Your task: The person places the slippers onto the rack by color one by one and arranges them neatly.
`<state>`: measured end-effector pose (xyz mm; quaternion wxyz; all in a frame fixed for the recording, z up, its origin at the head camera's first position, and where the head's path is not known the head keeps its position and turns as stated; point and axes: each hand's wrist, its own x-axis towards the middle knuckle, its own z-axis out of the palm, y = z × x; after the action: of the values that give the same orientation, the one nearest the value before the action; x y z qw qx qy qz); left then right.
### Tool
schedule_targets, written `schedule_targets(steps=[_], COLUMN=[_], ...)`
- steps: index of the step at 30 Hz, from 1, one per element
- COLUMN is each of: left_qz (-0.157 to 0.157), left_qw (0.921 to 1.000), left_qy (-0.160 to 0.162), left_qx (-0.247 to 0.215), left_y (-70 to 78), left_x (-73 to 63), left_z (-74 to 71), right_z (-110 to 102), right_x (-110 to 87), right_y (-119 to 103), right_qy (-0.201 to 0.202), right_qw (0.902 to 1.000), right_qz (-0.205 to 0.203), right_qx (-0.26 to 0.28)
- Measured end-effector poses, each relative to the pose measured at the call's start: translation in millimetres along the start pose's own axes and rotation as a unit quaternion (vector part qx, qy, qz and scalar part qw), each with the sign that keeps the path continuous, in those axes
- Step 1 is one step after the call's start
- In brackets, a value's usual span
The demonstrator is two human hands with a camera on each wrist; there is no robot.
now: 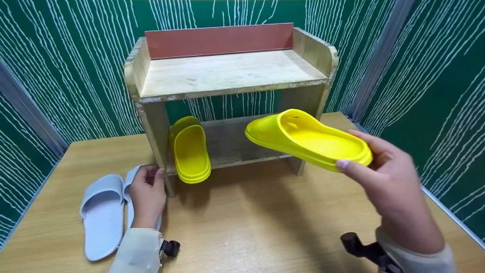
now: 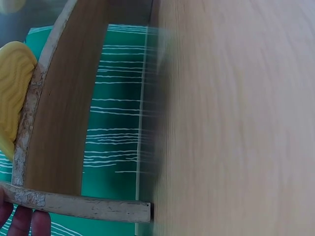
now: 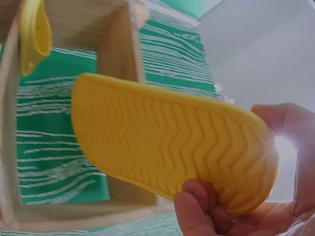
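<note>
My right hand (image 1: 394,178) grips a yellow slipper (image 1: 318,144) by its heel, thumb at the rim and fingers beneath. The slipper is in the air before the right part of a small wooden rack (image 1: 235,89), its toe pointing left toward the lower shelf. In the right wrist view its zigzag sole (image 3: 167,142) faces the camera. The other yellow slipper (image 1: 191,151) sits at the left of the lower shelf, heel jutting past the front edge. My left hand (image 1: 147,197) holds the front edge of the rack's left side panel (image 2: 78,201), fingertips along the outer face.
A pair of pale grey slippers stands left of the rack; my left hand and forearm partly cover the right grey slipper (image 1: 130,178), beside the left grey slipper (image 1: 102,216). Below everything is a wooden tabletop (image 1: 242,231). Green walls (image 1: 75,68) with white streaks enclose the sides and back.
</note>
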<state>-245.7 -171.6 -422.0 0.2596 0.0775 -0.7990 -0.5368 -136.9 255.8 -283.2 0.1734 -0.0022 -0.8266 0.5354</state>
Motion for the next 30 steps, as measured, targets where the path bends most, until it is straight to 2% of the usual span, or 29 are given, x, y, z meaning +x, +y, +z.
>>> schedule_targets(steps=[9, 22, 30], left_qz=[0.010, 0.005, 0.005], left_qw=[0.9999, 1.0000, 1.0000], left_qy=[0.003, -0.001, -0.003], left_qx=[-0.006, -0.006, -0.006], left_y=[-0.8, -2.0, -1.8], left_x=[1.1, 0.9, 1.1], left_z=[0.4, 0.0, 0.4], right_z=[35.6, 74.7, 98.3], right_x=[5.4, 8.5, 12.6], right_y=[-5.6, -13.9, -15.4], right_qy=[-0.002, -0.002, 0.005], right_qw=[0.9971, 0.9954, 0.9919], right_qz=[0.007, 0.031, 0.042], right_qx=[0.076, 0.091, 0.120])
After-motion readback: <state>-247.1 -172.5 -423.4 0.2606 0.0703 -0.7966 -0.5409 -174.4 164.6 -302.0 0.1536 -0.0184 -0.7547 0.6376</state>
